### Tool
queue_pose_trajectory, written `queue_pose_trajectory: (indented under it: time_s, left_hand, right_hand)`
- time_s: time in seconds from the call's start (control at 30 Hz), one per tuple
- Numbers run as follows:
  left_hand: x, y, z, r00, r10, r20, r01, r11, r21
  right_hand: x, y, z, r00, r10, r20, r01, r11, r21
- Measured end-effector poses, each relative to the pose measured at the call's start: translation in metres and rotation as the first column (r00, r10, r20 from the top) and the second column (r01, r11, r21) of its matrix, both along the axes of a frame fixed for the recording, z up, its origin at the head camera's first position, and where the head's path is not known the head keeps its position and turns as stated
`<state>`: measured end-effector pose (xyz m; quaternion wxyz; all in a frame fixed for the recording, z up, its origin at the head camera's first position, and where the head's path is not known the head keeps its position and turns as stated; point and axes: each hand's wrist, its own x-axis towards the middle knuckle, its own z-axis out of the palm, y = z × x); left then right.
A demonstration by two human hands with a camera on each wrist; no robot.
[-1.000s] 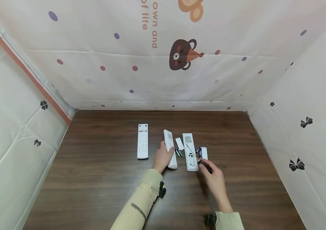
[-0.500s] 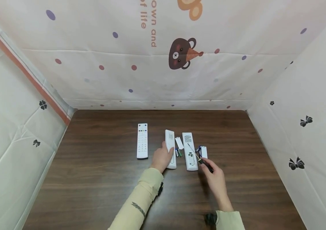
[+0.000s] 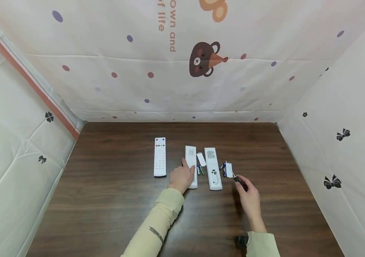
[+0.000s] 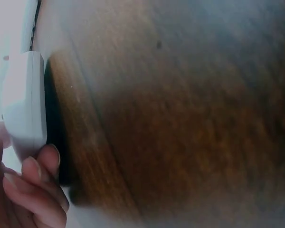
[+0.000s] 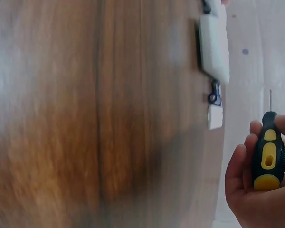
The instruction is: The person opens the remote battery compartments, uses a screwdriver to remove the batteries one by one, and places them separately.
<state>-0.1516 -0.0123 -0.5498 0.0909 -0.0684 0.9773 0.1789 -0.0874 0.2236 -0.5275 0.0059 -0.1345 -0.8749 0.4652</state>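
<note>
My left hand (image 3: 181, 177) grips a white remote control (image 3: 190, 153) that lies back up on the table. Its fingertips curl at the remote's edge in the left wrist view; its palm covers part of the lower half. In my right hand (image 3: 251, 200) is a screwdriver with a black and yellow handle (image 5: 270, 154) and a thin metal shaft. The shaft's tip points toward a white battery cover (image 3: 229, 170). Between the hands lies a second remote control (image 3: 213, 167), back up, its battery compartment bare.
A third remote control (image 3: 160, 157) lies buttons up to the left. Another white battery cover (image 3: 201, 159) and small batteries (image 3: 201, 170) sit between the two back-up remotes. More batteries (image 3: 224, 169) lie beside the right cover. Patterned cloth (image 3: 121, 89) hangs behind the brown table (image 3: 105, 200).
My right hand has carried the screwdriver rightward, from over the right remote control to the right battery cover. The remote control in my left hand has turned from tilted to flatter.
</note>
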Motion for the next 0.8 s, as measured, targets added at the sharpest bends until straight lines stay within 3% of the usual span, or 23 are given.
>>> queue_pose_trajectory:
  time_s: [0.27,0.47,0.63,0.8]
  left_hand:
    - [0.007,-0.003,-0.002,0.998,-0.015,-0.059,0.016,1.000,0.018]
    - [0.013,-0.014,0.005,0.996,-0.023,-0.086,0.027,0.998,0.051]
    - [0.023,-0.030,0.018,0.986,0.037,-0.161,-0.025,0.997,0.078]
    - [0.037,-0.048,0.033,0.956,0.111,-0.270,-0.085,0.990,0.109]
  right_hand:
    - [-0.004,0.010,-0.005,0.998,-0.048,-0.048,0.048,0.999,0.011]
    - [-0.007,0.012,-0.011,0.998,-0.053,-0.034,0.055,0.997,0.063]
    - [-0.011,0.017,-0.017,0.999,-0.046,-0.010,0.047,0.980,0.192]
    - [-0.013,0.021,-0.020,0.999,-0.032,0.013,0.028,0.965,0.261]
